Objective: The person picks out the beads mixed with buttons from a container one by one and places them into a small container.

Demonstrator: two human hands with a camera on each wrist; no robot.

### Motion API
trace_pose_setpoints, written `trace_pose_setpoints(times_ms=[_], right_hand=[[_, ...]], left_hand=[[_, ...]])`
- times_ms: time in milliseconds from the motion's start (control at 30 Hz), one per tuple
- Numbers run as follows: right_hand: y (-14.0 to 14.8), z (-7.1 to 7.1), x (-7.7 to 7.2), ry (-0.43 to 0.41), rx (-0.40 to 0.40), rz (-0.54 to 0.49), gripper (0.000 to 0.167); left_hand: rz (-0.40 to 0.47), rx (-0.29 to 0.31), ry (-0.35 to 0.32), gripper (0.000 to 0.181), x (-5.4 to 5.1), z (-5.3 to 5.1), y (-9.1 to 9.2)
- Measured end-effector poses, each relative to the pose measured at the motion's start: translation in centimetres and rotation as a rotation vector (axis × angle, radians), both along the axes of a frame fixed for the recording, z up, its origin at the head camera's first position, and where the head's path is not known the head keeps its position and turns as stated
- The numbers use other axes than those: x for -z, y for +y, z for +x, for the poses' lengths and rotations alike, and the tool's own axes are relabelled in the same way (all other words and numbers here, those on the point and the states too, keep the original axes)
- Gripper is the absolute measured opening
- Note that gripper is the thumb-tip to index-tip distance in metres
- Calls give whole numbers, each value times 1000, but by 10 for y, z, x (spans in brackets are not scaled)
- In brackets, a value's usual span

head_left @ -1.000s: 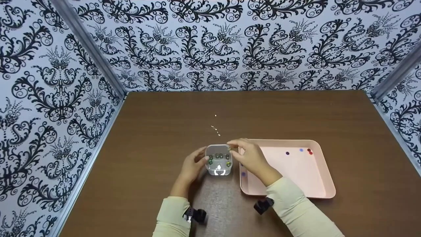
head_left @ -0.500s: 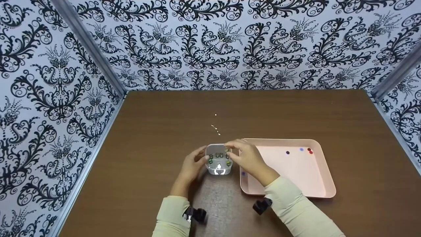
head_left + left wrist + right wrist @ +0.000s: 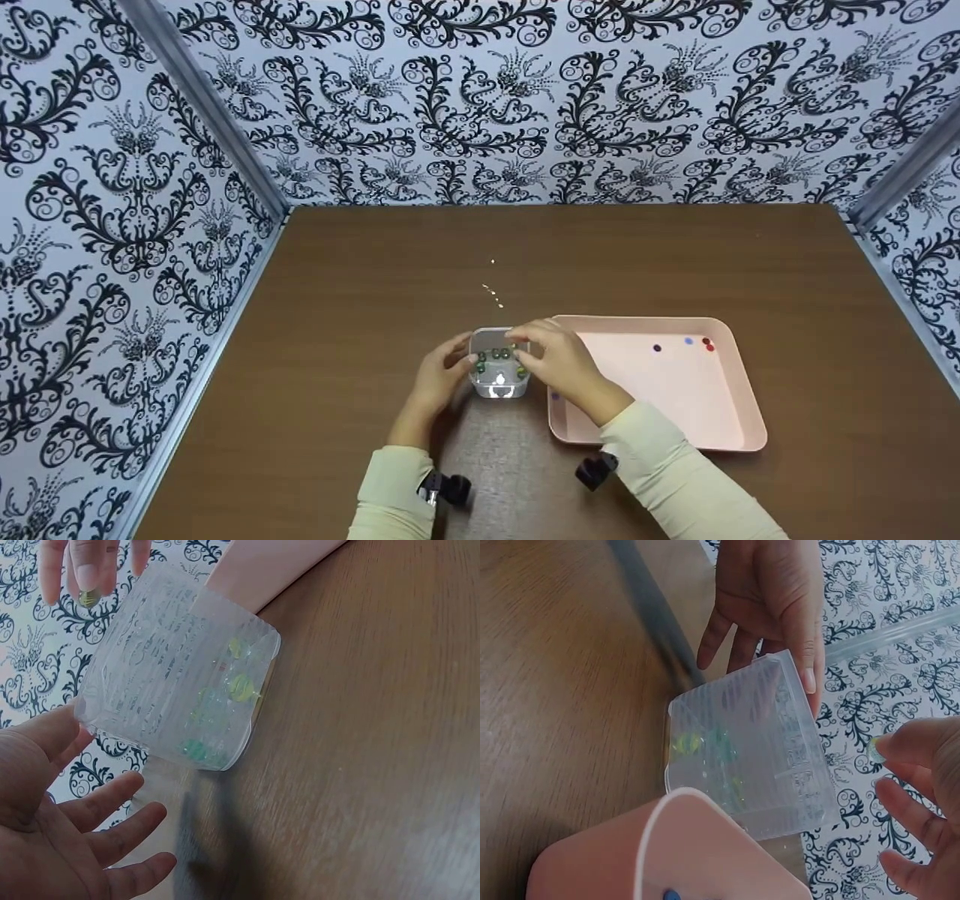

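Observation:
A clear plastic container (image 3: pixel 500 391) stands on the table with several green and yellow-green marbles (image 3: pixel 241 687) in its bottom. My left hand (image 3: pixel 436 381) holds its left side at the rim, thumb and index finger at the corner, while the other fingers (image 3: pixel 127 840) stay apart from the wall. Over the container's right rim, my right hand (image 3: pixel 564 361) pinches a yellow-green marble (image 3: pixel 874 751) between thumb and fingertips. That marble (image 3: pixel 89 598) hangs above the container's opening in the left wrist view.
Right of the container lies a pink tray (image 3: pixel 742 397), partly under my right forearm. Inside are a dark marble (image 3: pixel 658 348), a light blue marble (image 3: pixel 688 341) and red marbles (image 3: pixel 709 347); a blue one (image 3: pixel 556 396) sits at its left side. Patterned walls (image 3: pixel 480 105) enclose the table.
My right hand has shifted slightly left, from the container's right edge to farther over its opening, with the marble in its fingers. My left hand and the container have stayed put.

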State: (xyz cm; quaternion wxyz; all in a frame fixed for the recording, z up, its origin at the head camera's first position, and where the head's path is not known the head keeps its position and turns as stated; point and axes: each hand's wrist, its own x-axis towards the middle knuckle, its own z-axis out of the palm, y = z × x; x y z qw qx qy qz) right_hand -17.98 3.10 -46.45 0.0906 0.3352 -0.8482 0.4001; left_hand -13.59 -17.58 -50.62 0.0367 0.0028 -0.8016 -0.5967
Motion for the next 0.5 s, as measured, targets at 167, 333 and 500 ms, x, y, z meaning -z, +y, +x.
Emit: trace_pose_setpoints(times_ms=[167, 333, 500], right_hand=[[-2, -1, 2, 17, -8, 4, 26], [-4, -1, 3, 20, -26, 14, 26], [-5, -2, 4, 49, -36, 37, 27]], left_hand=[[-10, -4, -8, 41, 1, -1, 0], [-17, -12, -18, 41, 0, 0, 0], [-2, -12, -13, 41, -1, 1, 0]])
